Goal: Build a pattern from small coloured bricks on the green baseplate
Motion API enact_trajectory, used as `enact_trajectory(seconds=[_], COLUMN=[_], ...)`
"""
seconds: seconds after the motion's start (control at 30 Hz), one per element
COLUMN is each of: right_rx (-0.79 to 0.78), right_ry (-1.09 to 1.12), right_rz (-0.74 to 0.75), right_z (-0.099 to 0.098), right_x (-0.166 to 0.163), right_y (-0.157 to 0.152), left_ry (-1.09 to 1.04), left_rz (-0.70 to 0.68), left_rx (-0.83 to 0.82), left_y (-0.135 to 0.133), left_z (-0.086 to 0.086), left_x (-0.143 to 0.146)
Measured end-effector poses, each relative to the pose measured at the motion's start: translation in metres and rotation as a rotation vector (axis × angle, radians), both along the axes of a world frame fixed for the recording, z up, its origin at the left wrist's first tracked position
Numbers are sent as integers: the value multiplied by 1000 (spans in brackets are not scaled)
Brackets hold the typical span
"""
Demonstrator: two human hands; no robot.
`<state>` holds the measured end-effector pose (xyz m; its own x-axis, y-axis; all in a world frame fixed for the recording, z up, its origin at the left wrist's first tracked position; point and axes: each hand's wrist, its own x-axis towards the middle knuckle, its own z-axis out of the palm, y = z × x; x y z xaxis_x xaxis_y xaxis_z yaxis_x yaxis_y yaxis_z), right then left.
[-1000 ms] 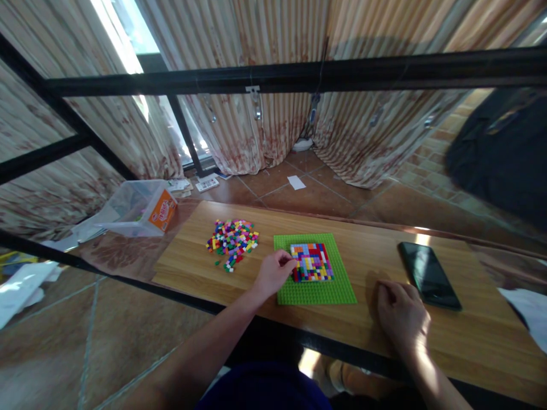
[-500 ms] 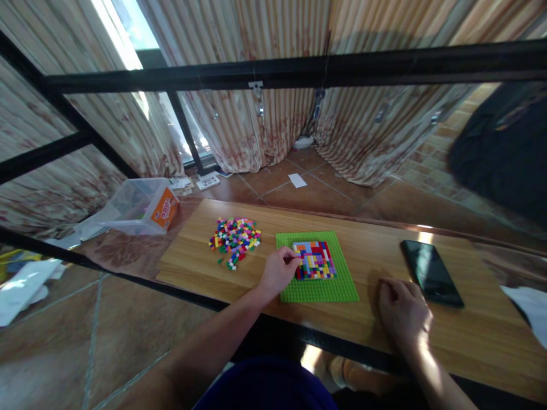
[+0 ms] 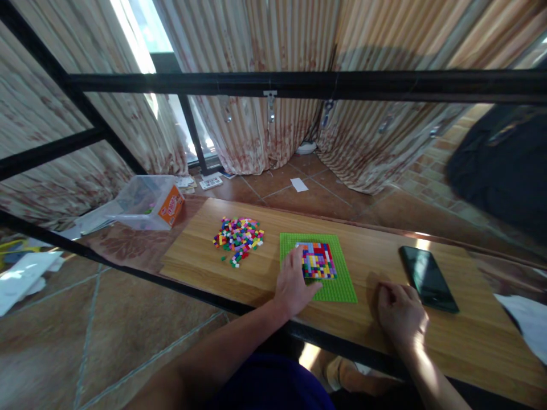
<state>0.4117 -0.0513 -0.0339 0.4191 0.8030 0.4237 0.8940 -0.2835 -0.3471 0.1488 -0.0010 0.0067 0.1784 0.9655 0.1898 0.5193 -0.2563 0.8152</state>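
Observation:
My left hand [image 3: 294, 283] lies over the left part of a green baseplate [image 3: 345, 287], its thumb spread away from the fingers and nothing visible in its grasp. Its fingertips reach the left edge of a square of small multicoloured building bricks [image 3: 320, 262] set on the plate, hiding part of that edge. To the left, a loose pile of similar bricks [image 3: 240, 236] is spread on the wooden table [image 3: 265, 285]. My right hand [image 3: 401, 313] rests on the table right of the plate, fingers curled in, with no object seen in it.
A dark phone [image 3: 428, 279] lies just beyond my right hand. A clear plastic box [image 3: 147, 205] with an orange label stands past the table's left end. White paper [image 3: 523, 319] is at the far right. A black metal bar [image 3: 299, 85] crosses in front of the curtains.
My left hand has gone from a pinch at the brick square's left edge to spread fingers, and sits slightly further right and lower. My right hand stays in place. The view has shifted slightly.

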Motion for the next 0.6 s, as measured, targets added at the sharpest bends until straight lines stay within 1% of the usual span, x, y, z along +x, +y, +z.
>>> enact_trajectory(seconds=[0.07, 0.2, 0.33, 0.4, 0.5, 0.6], right_rx=[0, 7, -15, -34, -43, -61], right_ry=[3, -2, -18, -27, -24, -23], right_rz=[-2, -13, -18, -20, -28, -36], right_z=[0, -1, -1, -1, -2, -3], right_x=[0, 1, 2, 3, 5, 7], right_y=[0, 0, -1, -1, -2, -2], left_ry=[-8, -25, -36, -48, -27, 60], left_rz=[-3, -73, -110, -138, -187, -167], left_rx=[0, -36, -69, -71, -44, 11], left_y=[7, 21, 28, 27, 21, 13], left_z=[-4, -11, -17, -19, -15, -8], left_x=[-3, -16, -22, -26, -37, -58])
